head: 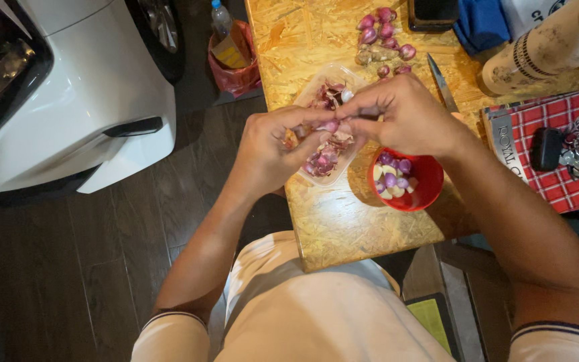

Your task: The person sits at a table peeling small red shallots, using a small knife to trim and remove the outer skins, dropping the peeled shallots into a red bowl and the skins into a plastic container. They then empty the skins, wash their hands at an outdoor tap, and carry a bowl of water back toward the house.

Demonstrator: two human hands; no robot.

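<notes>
Two bare hands meet over a chipboard table (343, 228), working a single shallot (330, 125) between them. The left hand (273, 151) cups it from below, fingers curled and thumb pressed against the bulb; the right hand (403, 114) comes in from the far right, its fingertips pinching the shallot's top. What shows of the bulb is small, pale pink and glossy, mostly hidden by the fingers, with a scrap of dry skin at its left side.

Directly beneath the hands sits a clear tray (326, 175) heaped with purple and papery peelings. Just right of it, nearer the person, a red bowl (429, 188) holds peeled shallots, violet and cream. At the far edge of the table lies a cluster of unpeeled shallots (383, 33), darker magenta, with a knife (441, 84) lying just to their right. A red checked cloth (557, 127) covers the table's right end.
</notes>
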